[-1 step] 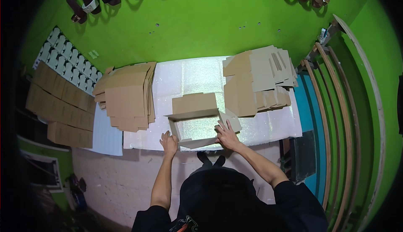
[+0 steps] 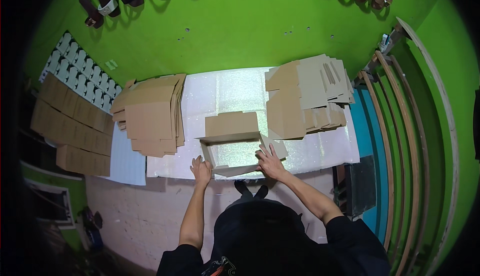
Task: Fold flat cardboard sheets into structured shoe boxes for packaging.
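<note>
A half-folded box (image 2: 235, 143) lies at the near edge of the white table (image 2: 320, 151), back wall up, front still flat. The left hand (image 2: 201, 169) pinches its left corner; the right hand (image 2: 270, 162) presses open-fingered on the right flap. Flat blanks (image 2: 150, 113) and (image 2: 307, 93) wait either side.

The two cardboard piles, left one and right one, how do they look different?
The left pile is fairly squared up and sits half off the white foam sheet; the right pile is fanned out unevenly and lies fully on it. The right pile looks paler. Both hold flat, unfolded brown box blanks.
</note>
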The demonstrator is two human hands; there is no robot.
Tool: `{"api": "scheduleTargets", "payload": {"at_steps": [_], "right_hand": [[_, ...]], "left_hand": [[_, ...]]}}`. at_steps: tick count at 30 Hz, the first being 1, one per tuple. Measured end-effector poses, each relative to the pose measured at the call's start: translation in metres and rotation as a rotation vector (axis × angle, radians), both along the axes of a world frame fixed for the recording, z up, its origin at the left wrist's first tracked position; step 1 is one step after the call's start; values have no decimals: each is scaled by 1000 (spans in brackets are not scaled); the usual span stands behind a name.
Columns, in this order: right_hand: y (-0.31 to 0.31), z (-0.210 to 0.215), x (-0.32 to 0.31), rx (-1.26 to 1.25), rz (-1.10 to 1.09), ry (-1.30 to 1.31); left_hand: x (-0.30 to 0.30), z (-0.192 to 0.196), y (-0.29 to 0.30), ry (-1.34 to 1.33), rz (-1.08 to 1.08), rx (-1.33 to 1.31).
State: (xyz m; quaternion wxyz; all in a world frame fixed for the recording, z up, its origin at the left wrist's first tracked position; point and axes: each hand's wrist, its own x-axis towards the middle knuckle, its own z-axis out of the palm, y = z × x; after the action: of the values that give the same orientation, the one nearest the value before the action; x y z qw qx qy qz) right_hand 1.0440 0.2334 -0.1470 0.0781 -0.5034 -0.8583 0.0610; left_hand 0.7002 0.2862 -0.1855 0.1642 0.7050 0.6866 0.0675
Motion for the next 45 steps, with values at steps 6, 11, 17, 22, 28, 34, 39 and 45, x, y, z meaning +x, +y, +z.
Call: {"api": "scheduleTargets", "payload": {"at_steps": [6, 11, 17, 22, 28, 34, 39, 45], "right_hand": [[-7, 4, 2, 64, -124, 172], [7, 21, 8, 120, -594, 129], [23, 14, -30, -49, -687, 75], [14, 3, -71, 20, -722, 128], [18, -13, -90, -13, -803, 97], [15, -15, -98, -46, -927, 146], [22, 4, -109, -105, -1055, 141], [47, 53, -117, 62, -996, 249]], "left_hand": [[-2, 13, 3, -43, 2, 18], [-8, 28, 15, 22, -60, 168], [-27, 31, 30, 1, -90, 144], [-58, 30, 43, -70, -98, 192], [-76, 16, 49, -160, -155, 194], [-87, 21, 60, -249, -293, 184], [-100, 25, 64, -262, -263, 80], [-80, 69, 77, -463, -268, 230]]}}
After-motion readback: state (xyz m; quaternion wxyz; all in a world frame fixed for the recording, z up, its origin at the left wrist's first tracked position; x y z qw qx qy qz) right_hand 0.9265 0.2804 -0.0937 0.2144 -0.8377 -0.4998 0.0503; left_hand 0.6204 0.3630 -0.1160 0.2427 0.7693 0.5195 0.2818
